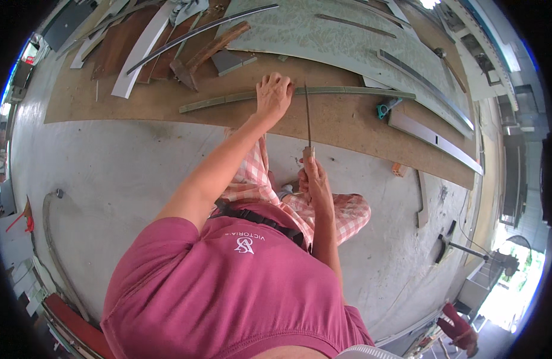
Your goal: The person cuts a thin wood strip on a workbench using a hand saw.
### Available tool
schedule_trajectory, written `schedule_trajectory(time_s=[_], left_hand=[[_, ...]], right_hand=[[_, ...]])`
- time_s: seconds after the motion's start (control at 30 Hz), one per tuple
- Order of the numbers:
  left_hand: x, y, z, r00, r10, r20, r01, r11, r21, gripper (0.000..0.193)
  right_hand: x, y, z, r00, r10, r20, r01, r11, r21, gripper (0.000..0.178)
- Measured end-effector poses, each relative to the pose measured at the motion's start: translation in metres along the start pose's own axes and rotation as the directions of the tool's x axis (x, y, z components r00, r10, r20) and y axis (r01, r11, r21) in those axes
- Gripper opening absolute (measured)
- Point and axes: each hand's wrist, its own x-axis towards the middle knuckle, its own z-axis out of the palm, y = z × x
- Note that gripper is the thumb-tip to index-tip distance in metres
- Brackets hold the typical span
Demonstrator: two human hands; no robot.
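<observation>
A long, narrow green strip with joint lines, like split bamboo (363,90), lies across the near part of the brown board. My left hand (275,96) is closed over it left of its middle, fingers curled down on the strip. Just right of that hand, the thin dark blade of a handsaw (309,122) crosses the strip, seen nearly edge-on; its teeth cannot be made out. My right hand (315,179) is wrapped around the saw's handle, nearer my body, over the checked trousers.
On the brown board (138,107) lie a wooden-handled hammer-like tool (210,51), a white strip (145,51), a patterned sheet (300,36), a teal-handled tool (383,109) and a metal bar (437,142). An orange block (399,170) sits by the board's near edge.
</observation>
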Motion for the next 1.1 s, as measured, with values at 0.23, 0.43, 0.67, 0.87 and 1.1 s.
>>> schedule_trajectory(time_s=[0.23,0.43,0.67,0.87,1.1], left_hand=[[-0.002,-0.002,0.021,0.998,0.055,-0.018,-0.052,0.988,0.146,0.01],[-0.002,0.004,0.017,0.999,0.012,0.043,-0.018,0.99,0.137,0.011],[-0.003,0.001,0.02,0.998,0.05,-0.023,-0.047,0.989,0.14,0.011],[-0.002,0.003,0.021,0.997,0.058,-0.046,-0.051,0.99,0.134,0.012],[-0.003,-0.002,0.021,0.997,0.053,-0.048,-0.047,0.991,0.125,0.012]], right_hand=[[0.011,0.013,-0.003,1.0,-0.025,0.001,0.025,0.995,-0.095,0.046],[0.012,0.013,-0.005,0.995,-0.08,-0.054,0.067,0.973,-0.222,0.044],[0.008,0.008,0.0,0.992,-0.112,-0.058,0.093,0.96,-0.263,0.045],[0.016,-0.001,0.001,0.995,-0.074,-0.07,0.054,0.964,-0.26,0.042],[0.012,0.003,0.003,0.998,-0.016,-0.061,0.001,0.974,-0.227,0.041]])
